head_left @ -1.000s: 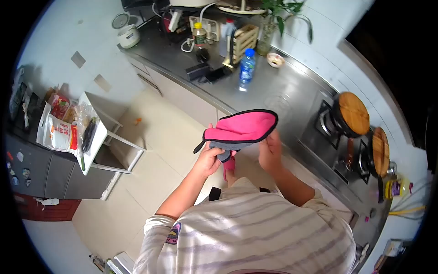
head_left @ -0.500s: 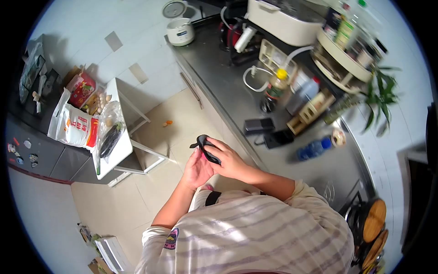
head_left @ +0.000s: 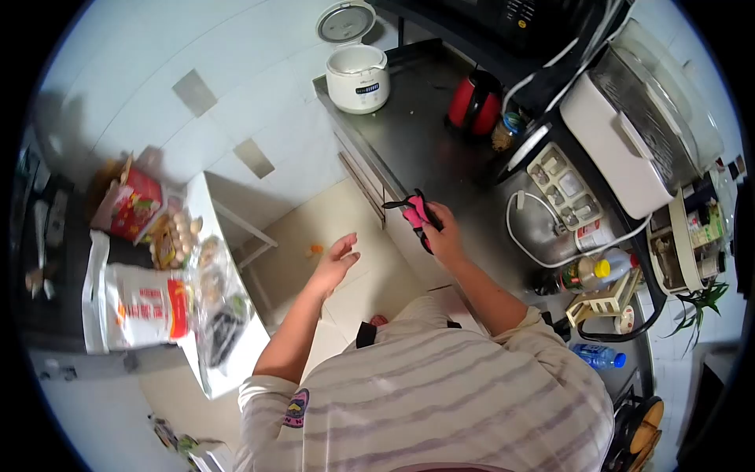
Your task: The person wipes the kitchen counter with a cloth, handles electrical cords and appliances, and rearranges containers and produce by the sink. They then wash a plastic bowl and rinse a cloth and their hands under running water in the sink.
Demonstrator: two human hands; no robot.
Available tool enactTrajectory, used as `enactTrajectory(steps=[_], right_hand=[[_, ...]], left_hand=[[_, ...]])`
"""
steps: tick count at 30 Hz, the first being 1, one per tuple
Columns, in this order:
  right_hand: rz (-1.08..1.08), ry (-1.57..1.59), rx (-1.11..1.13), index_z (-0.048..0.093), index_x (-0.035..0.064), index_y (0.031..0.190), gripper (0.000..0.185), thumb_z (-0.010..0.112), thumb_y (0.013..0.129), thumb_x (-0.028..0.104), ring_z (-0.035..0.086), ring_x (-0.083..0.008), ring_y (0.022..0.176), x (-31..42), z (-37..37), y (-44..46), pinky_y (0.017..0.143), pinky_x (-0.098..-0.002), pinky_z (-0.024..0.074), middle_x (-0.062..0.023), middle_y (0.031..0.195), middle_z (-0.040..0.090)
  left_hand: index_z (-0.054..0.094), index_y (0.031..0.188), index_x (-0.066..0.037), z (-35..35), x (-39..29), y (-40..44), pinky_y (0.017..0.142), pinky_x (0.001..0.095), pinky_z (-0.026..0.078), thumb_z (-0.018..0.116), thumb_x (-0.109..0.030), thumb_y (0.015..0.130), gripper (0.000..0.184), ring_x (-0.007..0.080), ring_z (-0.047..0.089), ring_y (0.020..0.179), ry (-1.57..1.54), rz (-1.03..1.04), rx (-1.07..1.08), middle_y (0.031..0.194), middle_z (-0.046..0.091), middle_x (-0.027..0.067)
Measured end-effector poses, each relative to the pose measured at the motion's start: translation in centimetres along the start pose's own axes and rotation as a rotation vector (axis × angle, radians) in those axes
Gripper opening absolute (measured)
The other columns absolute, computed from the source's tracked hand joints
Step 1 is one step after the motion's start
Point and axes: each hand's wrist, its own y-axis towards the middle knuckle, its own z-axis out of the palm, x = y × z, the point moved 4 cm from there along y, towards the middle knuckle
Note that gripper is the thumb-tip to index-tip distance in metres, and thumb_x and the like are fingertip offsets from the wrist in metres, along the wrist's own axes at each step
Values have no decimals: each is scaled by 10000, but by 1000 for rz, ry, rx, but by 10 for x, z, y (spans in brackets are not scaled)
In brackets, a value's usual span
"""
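My right hand [head_left: 448,240] grips a pink-and-black item [head_left: 417,216] near the edge of the metal counter. Thin black pieces stick out from its far end; its exact kind cannot be made out. Apart from it, my left hand [head_left: 334,263] hangs over the floor, fingers spread and holding nothing. Beyond the item, a white rice cooker [head_left: 359,82] stands on the counter with its lid raised.
A red kettle [head_left: 474,104], a jar [head_left: 507,131] and a white egg-tray-like holder [head_left: 566,185] sit along the counter [head_left: 417,126]. On the left, a white table [head_left: 236,307] bears a white-and-red bag [head_left: 145,307] and eggs [head_left: 182,230].
My hands have come apart. The right one has carried the item up and right toward the counter; the left has let go and opened. The view has shifted toward the rice cooker.
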Motion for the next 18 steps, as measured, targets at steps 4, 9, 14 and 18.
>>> enactTrajectory(steps=[4, 9, 14, 18], right_hand=[[14, -142, -34, 580, 15, 1133, 392, 566, 741, 6, 510, -331, 1123, -24, 4, 61, 974, -365, 391, -179, 1209, 520], [-50, -291, 34, 584, 65, 1157, 474, 564, 692, -23, 476, -345, 1171, -70, 39, 141, 1002, -394, 375, -165, 1275, 485], [-184, -563, 283, 583, 136, 1165, 515, 600, 658, 52, 371, -346, 1274, -101, 100, 186, 1055, -468, 310, -128, 1337, 437], [-208, -746, 450, 574, 165, 1180, 527, 648, 658, 152, 322, -334, 1313, -143, 127, 199, 1078, -522, 243, -102, 1357, 425]], left_hand=[[455, 1338, -97, -29, -52, 132, 1041, 373, 345, 551, -92, 849, 498, 260, 367, 1315, 376, 61, 84, 1377, 460, 106], [486, 1319, -117, -32, -104, 285, 1095, 431, 274, 432, -85, 840, 483, 286, 332, 1339, 1513, 634, 191, 1394, 440, 100], [478, 1332, -133, -42, -134, 394, 1152, 411, 90, 356, -207, 918, 437, 217, 211, 1396, 2023, 860, 332, 1452, 367, 42], [455, 1342, -86, -51, -126, 445, 1154, 386, 102, 394, -165, 870, 483, 193, 216, 1394, 1961, 1086, 462, 1450, 368, 64]])
